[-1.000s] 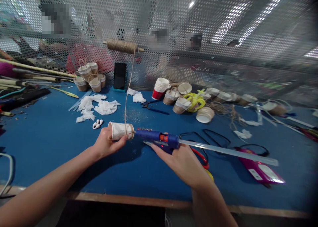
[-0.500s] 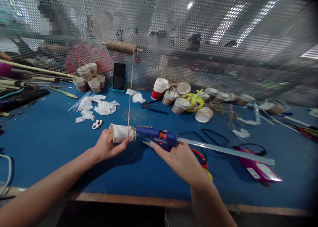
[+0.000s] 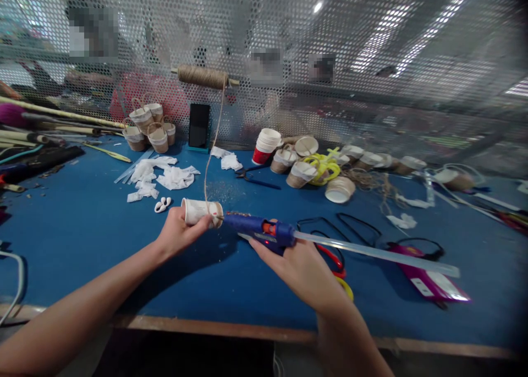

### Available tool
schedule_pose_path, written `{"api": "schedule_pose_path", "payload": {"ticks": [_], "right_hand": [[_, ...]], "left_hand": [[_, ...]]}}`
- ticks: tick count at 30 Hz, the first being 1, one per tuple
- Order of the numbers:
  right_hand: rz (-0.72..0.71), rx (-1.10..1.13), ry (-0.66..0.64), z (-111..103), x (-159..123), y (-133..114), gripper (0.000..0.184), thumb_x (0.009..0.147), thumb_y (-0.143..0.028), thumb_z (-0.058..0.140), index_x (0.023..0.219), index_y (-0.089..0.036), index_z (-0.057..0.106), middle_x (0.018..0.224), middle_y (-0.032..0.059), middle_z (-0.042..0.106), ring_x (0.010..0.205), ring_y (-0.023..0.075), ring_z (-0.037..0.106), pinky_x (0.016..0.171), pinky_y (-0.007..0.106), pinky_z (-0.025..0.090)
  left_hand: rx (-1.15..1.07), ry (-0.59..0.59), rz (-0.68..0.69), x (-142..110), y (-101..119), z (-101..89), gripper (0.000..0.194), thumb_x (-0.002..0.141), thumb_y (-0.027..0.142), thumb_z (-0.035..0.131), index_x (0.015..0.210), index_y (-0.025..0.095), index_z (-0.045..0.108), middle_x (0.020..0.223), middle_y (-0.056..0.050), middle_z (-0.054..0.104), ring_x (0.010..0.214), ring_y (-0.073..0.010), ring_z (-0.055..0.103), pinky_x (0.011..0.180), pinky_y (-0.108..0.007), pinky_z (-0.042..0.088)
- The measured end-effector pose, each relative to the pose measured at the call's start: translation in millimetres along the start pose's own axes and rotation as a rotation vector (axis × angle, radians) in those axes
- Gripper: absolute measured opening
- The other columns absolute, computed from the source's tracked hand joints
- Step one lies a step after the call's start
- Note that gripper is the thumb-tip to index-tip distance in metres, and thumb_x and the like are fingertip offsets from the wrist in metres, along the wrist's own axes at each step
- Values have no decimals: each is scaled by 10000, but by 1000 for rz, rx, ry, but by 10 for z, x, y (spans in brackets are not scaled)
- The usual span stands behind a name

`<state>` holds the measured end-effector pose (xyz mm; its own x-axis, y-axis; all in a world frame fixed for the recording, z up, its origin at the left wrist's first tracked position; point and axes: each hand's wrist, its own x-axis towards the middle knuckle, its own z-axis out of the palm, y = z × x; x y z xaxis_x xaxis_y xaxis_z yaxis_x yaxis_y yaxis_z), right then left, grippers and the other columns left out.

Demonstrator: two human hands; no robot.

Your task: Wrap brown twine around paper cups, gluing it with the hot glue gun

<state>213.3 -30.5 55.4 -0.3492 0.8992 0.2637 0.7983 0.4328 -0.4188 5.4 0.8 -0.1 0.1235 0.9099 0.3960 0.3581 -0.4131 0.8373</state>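
Note:
My left hand (image 3: 179,233) is closed around a white paper cup (image 3: 197,212) lying on its side, its bottom end toward the right. Some brown twine is at that end, and my thumb presses there. From the cup a strand of jute twine (image 3: 213,146) runs up, slightly slack, to a spool of twine (image 3: 202,76) on a rod at the mesh. My right hand (image 3: 301,264) grips a blue glue gun (image 3: 251,223) with a long clear glue stick (image 3: 371,250) out of its back. The nozzle is close to the cup's bottom; whether they touch I cannot tell.
Twine-wrapped cups (image 3: 158,139) stand at the back left beside a phone (image 3: 198,125). White scraps (image 3: 177,178) lie in front. Pliers (image 3: 258,180), stacked paper cups (image 3: 267,143) and yellow cord (image 3: 325,169) are at the back. Scissors (image 3: 336,260) and a purple packet (image 3: 429,278) lie right.
The cup has shifted slightly up and left and turned a little in my left hand. The twine went from taut to slack. The glue gun has barely moved.

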Motion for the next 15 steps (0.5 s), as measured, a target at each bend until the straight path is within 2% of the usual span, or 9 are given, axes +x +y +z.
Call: {"api": "schedule_pose_path", "payload": {"ticks": [6, 11, 13, 15], "right_hand": [[41, 73, -6, 64, -31, 19, 99, 790, -284, 511, 830, -207, 559, 815, 32, 644, 795, 198, 613, 719, 324, 475], [81, 166, -29, 1, -10, -14, 79, 767, -273, 531, 798, -204, 551, 779, 23, 644, 753, 189, 609, 695, 318, 475], [117, 231, -18, -53, 16, 10, 101, 756, -291, 541, 802, -201, 550, 725, 14, 638, 687, 180, 604, 644, 307, 478], [217, 293, 4, -107, 61, 77, 153, 735, -323, 563, 798, -183, 552, 601, -2, 600, 565, 164, 573, 554, 291, 465]], "left_hand": [[-93, 82, -102, 29, 39, 2, 208, 707, 245, 548, 726, 83, 676, 652, -62, 696, 541, -140, 602, 520, -230, 506], [-162, 94, -161, 30, 27, -4, 212, 700, 251, 565, 762, 86, 683, 677, -64, 708, 546, -143, 614, 533, -243, 521], [-168, 90, -156, 23, 18, -10, 203, 708, 252, 558, 729, 93, 684, 670, -61, 707, 552, -145, 617, 535, -244, 520], [-157, 88, -150, 9, 14, -14, 207, 714, 258, 552, 697, 95, 680, 648, -53, 700, 554, -150, 617, 533, -243, 517]]}}
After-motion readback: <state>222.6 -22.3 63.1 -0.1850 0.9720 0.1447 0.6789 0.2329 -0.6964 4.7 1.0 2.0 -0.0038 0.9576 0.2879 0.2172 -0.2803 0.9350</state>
